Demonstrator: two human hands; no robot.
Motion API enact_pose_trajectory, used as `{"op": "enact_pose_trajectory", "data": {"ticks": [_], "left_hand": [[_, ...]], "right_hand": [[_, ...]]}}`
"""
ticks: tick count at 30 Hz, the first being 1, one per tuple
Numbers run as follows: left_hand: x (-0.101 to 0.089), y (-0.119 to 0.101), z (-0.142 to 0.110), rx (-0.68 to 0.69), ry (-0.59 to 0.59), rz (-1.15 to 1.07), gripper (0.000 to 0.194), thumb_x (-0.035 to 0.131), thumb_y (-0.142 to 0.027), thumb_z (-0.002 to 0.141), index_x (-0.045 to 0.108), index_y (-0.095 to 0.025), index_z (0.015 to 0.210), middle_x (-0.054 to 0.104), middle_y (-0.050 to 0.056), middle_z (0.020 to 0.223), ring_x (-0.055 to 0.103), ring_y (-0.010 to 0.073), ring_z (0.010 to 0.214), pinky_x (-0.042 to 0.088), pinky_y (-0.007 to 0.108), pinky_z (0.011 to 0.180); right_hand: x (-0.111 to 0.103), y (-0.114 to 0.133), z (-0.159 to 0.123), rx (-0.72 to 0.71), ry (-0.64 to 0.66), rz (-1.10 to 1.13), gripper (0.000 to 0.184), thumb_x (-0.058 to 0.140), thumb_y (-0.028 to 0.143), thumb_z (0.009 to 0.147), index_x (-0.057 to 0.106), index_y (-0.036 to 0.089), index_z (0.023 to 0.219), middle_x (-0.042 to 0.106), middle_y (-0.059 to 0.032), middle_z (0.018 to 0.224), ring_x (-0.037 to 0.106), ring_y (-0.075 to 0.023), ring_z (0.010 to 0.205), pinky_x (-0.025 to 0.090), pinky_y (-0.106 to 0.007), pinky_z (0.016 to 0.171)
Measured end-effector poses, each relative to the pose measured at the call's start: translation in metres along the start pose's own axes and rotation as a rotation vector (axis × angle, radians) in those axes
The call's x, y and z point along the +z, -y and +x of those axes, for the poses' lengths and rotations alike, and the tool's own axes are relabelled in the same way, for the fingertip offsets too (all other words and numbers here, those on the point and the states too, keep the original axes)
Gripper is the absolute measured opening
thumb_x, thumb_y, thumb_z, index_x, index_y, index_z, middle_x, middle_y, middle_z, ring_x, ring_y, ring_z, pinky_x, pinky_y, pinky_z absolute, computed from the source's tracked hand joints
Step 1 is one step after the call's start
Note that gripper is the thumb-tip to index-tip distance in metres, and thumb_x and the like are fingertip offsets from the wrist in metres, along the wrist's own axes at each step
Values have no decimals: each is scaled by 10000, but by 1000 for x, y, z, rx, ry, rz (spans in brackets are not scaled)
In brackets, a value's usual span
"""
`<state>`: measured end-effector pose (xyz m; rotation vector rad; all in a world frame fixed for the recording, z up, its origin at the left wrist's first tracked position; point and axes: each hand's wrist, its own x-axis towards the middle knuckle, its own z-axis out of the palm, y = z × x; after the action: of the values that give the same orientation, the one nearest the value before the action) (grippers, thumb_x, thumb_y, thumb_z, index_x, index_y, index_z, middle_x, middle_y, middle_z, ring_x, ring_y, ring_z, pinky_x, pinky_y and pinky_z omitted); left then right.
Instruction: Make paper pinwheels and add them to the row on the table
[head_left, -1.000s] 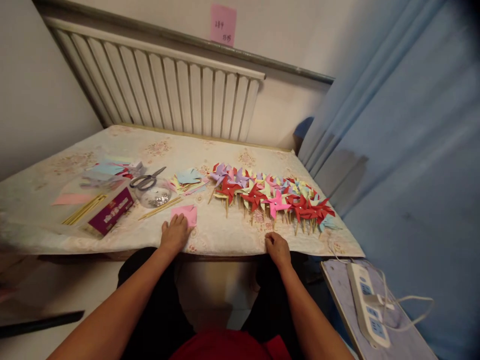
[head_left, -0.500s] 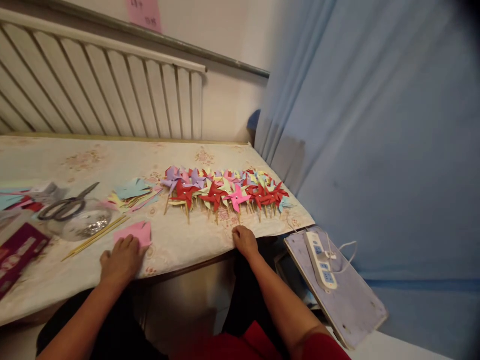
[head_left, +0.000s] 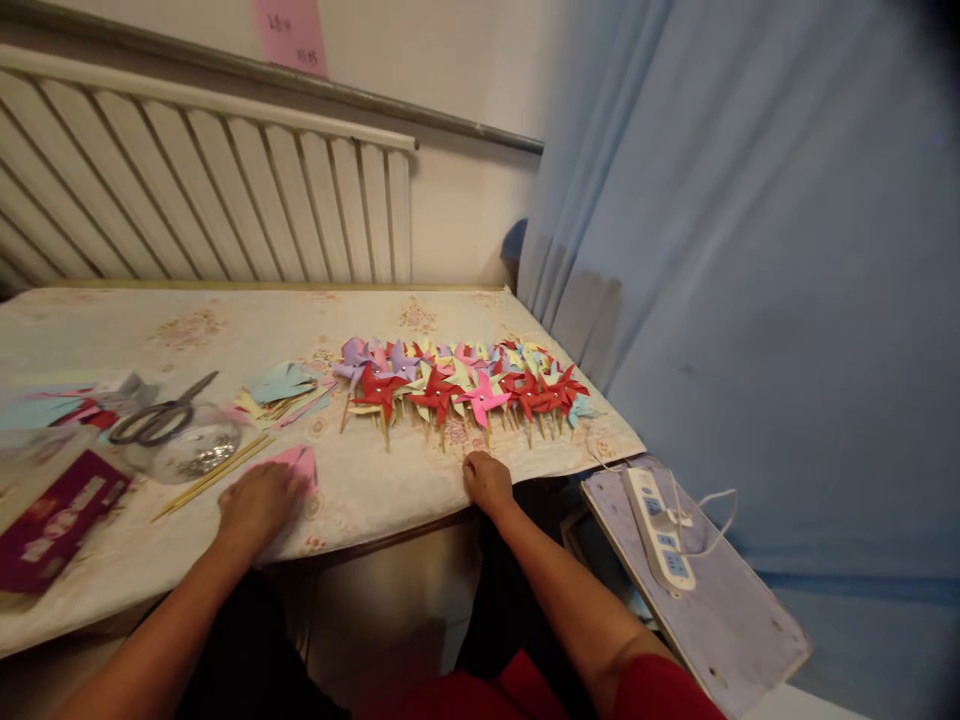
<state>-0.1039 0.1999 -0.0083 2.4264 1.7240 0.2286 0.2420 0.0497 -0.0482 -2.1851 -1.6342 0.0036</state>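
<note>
My left hand (head_left: 257,500) is on the piece of pink paper (head_left: 302,466) with its fingers curled over it and partly hiding it. The paper's exposed right end looks bent up from the tablecloth. At the front edge of the table my right hand (head_left: 487,482) is closed with the fingers tucked in; what it holds, if anything, is hidden. Beyond that hand stand rows of paper pinwheels (head_left: 481,397) on sticks, in red, pink, purple and yellow. Left of the pink paper lie some thin wooden sticks (head_left: 214,478) beside a clear dish of small metal pins (head_left: 211,452).
Dark-handled scissors (head_left: 161,420) rest by the dish. Behind the sticks is a pile of cut coloured paper (head_left: 281,385). A purple box (head_left: 60,520) is at the left. On a board at the right lies a power strip (head_left: 660,530), beside a blue curtain (head_left: 750,300).
My left hand has slid further over the pink paper, which now looks bent and shows less. My right hand stays closed at the table edge. The view has shifted slightly.
</note>
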Motion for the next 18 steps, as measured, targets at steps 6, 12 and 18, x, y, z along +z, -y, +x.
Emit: {"op": "enact_pose_trajectory", "data": {"ticks": [6, 12, 18], "left_hand": [[-19, -39, 34, -71, -162, -146, 365, 423, -358, 833, 618, -140, 1052, 663, 110, 1030, 600, 239, 958, 421, 319, 846], [-1, -56, 76, -235, -44, -276, 303, 493, -306, 799, 631, -143, 1015, 685, 92, 991, 619, 203, 904, 399, 271, 744], [18, -50, 100, -270, -4, -278, 254, 520, -257, 758, 648, -137, 941, 690, 112, 958, 607, 221, 907, 368, 274, 700]], "right_hand": [[16, 21, 0, -35, -85, -27, 128, 482, 230, 894, 599, 201, 852, 639, -22, 821, 552, -137, 697, 280, -242, 607], [28, 29, -2, -39, -174, -98, 173, 444, 195, 895, 581, 182, 790, 594, -35, 749, 506, -143, 670, 252, -256, 591], [33, 29, -2, -67, -198, -125, 163, 451, 180, 883, 574, 184, 776, 580, -37, 730, 501, -152, 672, 263, -270, 605]]}}
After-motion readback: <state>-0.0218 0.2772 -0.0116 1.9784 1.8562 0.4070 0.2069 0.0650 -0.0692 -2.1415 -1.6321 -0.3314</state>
